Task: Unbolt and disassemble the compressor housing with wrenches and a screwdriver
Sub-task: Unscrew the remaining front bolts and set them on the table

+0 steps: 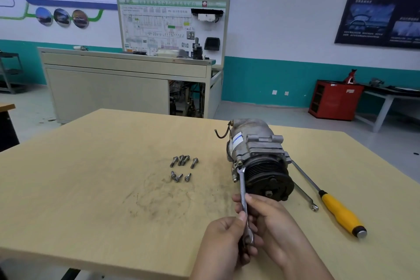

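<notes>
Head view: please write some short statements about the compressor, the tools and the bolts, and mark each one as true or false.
1. The far end of the wrench sits on the compressor. True.
2. Only the left hand holds the wrench. False: the right hand grips it too.
3. Seven loose bolts lie on the table, left of the compressor. True.
4. The screwdriver has a red handle. False: the handle is yellow.
5. A second wrench lies on the table to the right of the compressor. True.
</notes>
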